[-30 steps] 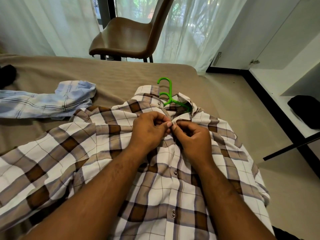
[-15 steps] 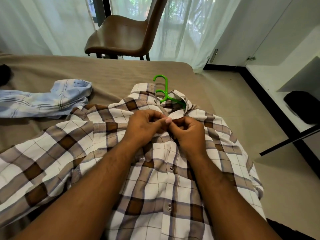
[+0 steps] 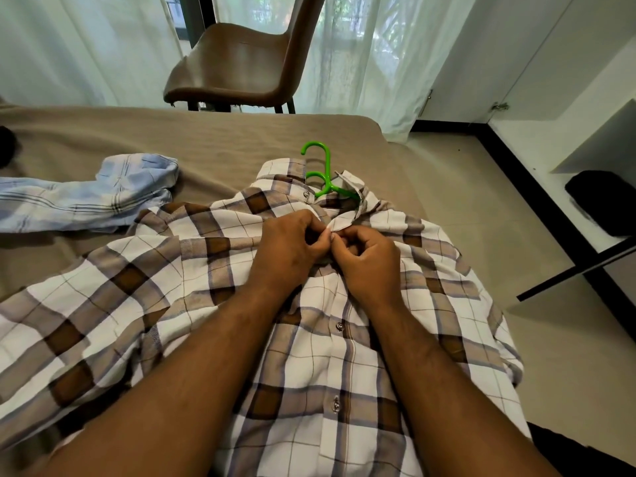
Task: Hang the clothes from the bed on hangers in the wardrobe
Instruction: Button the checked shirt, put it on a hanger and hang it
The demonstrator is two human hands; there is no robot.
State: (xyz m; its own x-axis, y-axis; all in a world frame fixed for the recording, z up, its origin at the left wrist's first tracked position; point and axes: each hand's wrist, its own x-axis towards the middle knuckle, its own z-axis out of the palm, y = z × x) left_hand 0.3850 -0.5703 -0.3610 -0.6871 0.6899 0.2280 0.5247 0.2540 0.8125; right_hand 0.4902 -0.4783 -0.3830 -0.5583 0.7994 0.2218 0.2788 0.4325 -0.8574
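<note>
A brown and white checked shirt lies spread front-up on the tan bed. A green plastic hanger sits inside it, its hook sticking out of the collar. My left hand and my right hand meet just below the collar, both pinching the shirt's front placket at the top button. Lower buttons down the placket look fastened. A light blue striped shirt lies crumpled on the bed to the left.
A brown chair stands beyond the bed before white curtains. At the right is the open white wardrobe with a black frame and a dark bundle on its shelf. A dark item lies at the bed's left edge.
My hands have stayed at the top of the placket, fingers shifting slightly on the button. The view has moved a little closer to the shirt.
</note>
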